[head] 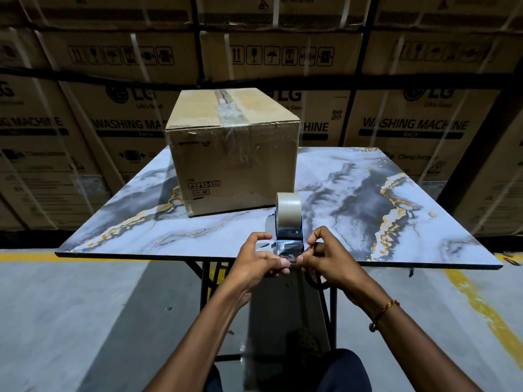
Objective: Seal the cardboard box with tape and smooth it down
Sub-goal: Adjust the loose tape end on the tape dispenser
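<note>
A closed cardboard box stands on the marble-patterned table, with wrinkled clear tape running along its top seam and down its near face. A roll of clear tape stands upright near the table's front edge, just in front of the box. A short stretch of tape is pulled from the roll toward me. My left hand pinches its left corner and my right hand pinches its right corner, both at the table's front edge. A long loose strip of clear tape hangs down below my hands.
Stacked washing-machine cartons form a wall behind the table. The table stands on dark metal legs over a grey floor with yellow lines. My knees show at the bottom edge.
</note>
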